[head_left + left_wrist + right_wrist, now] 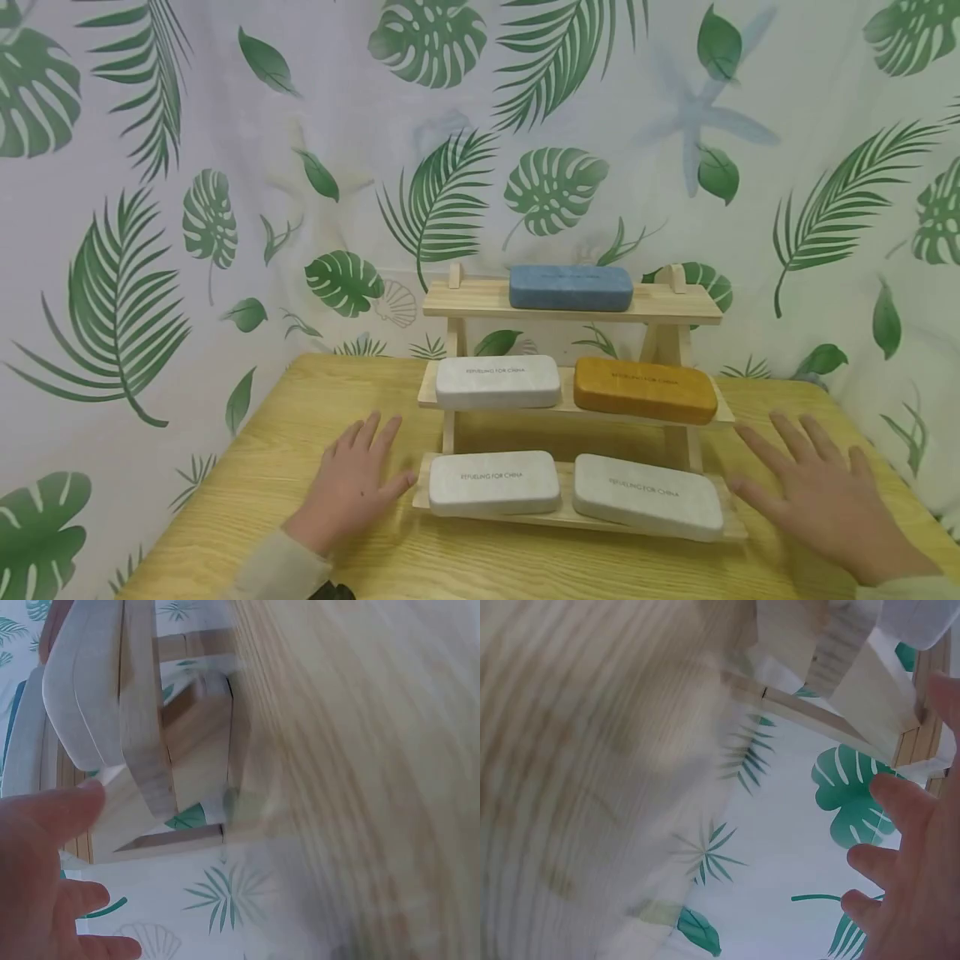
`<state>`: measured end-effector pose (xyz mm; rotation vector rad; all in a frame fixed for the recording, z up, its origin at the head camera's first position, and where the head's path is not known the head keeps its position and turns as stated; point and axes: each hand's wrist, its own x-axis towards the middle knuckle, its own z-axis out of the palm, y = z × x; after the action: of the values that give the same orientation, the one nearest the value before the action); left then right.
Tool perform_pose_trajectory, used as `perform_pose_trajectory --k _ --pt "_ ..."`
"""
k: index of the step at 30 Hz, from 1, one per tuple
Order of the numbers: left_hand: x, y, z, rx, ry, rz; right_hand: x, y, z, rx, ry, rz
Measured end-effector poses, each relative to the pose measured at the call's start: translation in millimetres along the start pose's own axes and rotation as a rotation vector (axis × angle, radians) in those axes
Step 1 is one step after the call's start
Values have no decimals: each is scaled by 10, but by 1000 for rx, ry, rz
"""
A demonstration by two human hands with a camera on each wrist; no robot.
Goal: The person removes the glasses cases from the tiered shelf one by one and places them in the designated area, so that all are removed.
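A three-tier wooden rack (472, 306) holds several long, rounded glasses cases printed "REFUELING FOR CHINA". On the top tier sits a blue case (570, 296). A white case (498, 392) and an orange-brown case (643, 402) lie side by side on the middle tier. The bottom tier carries one white case (491, 497) at left and another white case (645, 508) at right, slightly askew. My left hand (351, 487), fingers spread, is beside the rack's left end, holding nothing. At the right end, my right hand (825, 500) is likewise spread and holds nothing.
The rack stands on a wood-grain table (345, 383). Behind and beside the table hangs a white curtain (300, 225) with green leaf prints. A small black object (332, 592) shows by the left sleeve at the bottom edge.
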<state>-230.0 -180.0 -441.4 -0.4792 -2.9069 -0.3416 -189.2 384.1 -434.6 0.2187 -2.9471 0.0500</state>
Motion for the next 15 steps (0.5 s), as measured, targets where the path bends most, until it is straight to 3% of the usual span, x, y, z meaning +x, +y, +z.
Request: perform_pose_trajectory --k 7,15 --pt "-13 122 30 -248 -71 -60 -44 -89 -9 90 -20 -59" --pt "8 196 117 -579 -196 -145 -82 -317 -120 191 0 -156"
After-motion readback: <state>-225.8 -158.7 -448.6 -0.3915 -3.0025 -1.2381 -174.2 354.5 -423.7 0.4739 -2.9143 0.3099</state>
